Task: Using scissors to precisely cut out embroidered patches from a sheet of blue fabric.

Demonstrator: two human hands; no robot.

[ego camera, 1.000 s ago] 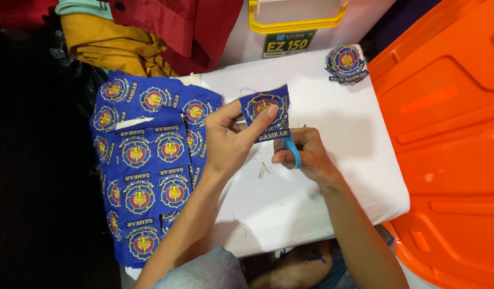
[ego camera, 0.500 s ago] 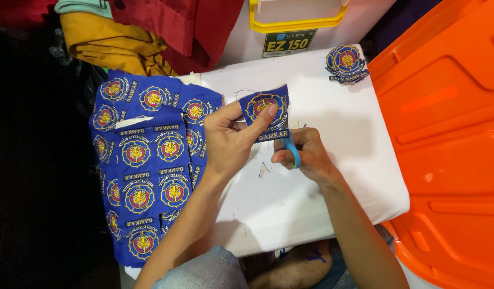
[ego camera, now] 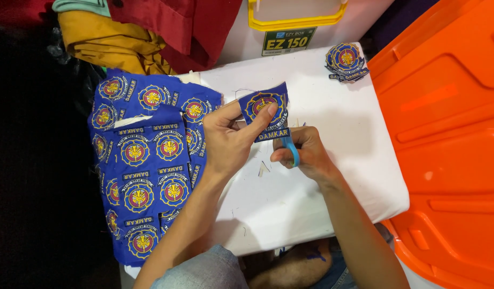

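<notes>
We are partway through trimming a single embroidered patch (ego camera: 264,109) free of its surplus cloth, as we judge it from how the hands are set. Our left hand (ego camera: 229,140) pinches the patch between thumb and forefinger and holds it up just above the white desk (ego camera: 332,139), a little left of the desk's middle. Our right hand (ego camera: 303,155) is closed around the blue handle of a pair of scissors (ego camera: 291,150), just below the patch's lower edge; the blades are hidden behind the patch and the fingers, so we cannot tell whether they are open or biting. The next move, in our view, calls for turning the patch a little with the left hand so that the uncut edge meets the blades, and cutting close to the border without nicking the stitching. The patch itself is a small piece of dark blue cloth with a round yellow and red emblem and a band of lettering beneath, its edges roughly square. A few thin offcuts (ego camera: 263,168) lie on the desk beneath our hands. To our left lies the uncut sheet of patches (ego camera: 145,171), and a small stack of finished patches (ego camera: 345,61) sits at the desk's far right corner, beside the orange plastic lid (ego camera: 450,134).
</notes>
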